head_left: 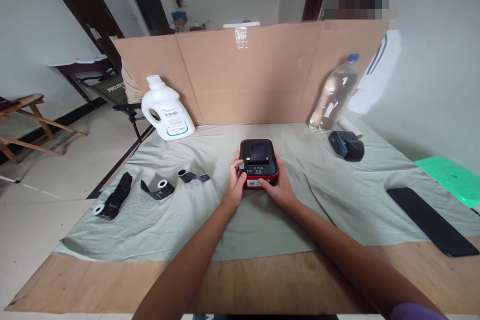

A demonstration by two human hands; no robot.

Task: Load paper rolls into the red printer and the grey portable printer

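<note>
A small red and black label printer (258,165) rests on the green cloth in the middle of the table, with a strip of black paper (258,150) showing at its top slot. My left hand (235,182) is closed against its left side, the thumb near the front corner. On the opposite side my right hand (279,180) grips it, thumb on the front face by a white sticker. To the left lie three rolls of black paper, partly unwound: one roll (108,209) farthest left, another roll (165,188) nearer, and a small roll (187,176) closest to the printer.
A white detergent jug (168,110) and a clear bottle (333,92) stand before a cardboard screen (247,75). At right are a dark device (345,146), a black phone (431,220) and a green stool (450,177). A person is behind the screen at right.
</note>
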